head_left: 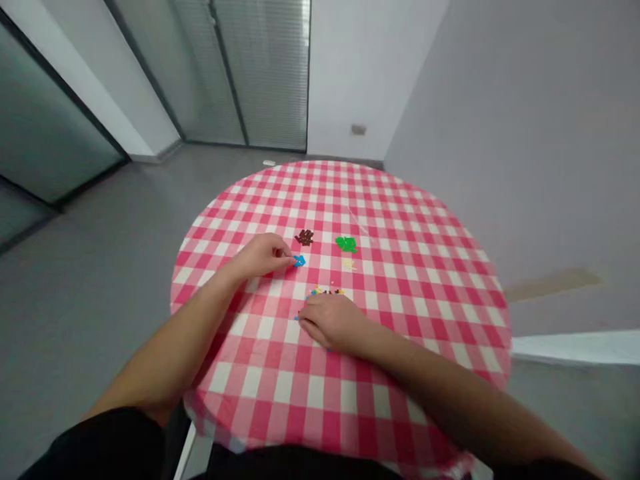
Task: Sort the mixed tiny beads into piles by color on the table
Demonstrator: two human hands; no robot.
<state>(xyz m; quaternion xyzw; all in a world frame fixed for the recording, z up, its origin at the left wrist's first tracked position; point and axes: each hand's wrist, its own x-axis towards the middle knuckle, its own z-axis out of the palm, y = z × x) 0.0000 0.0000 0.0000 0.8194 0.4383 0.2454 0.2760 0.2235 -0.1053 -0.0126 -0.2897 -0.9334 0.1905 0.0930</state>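
My left hand [267, 255] reaches to a small pile of blue pieces [299, 261], its thumb and fingertips pinched together at the pile's left edge. Whether a piece is between them is too small to tell. My right hand [333, 322] rests low over a mixed group of small coloured pieces [327, 291], partly hiding them. Its fingers are curled together near a tiny blue piece at their tips. Beyond the hands lie a dark brown pile [305, 237], a green pile [346, 244] and a pale yellow pile [349, 264].
The round table [400, 280] wears a red and white checked cloth. Behind it stand glass partitions [260, 73] and a white wall [370, 67]; another wall rises close on the right. A small white object [269, 163] lies on the floor past the far edge.
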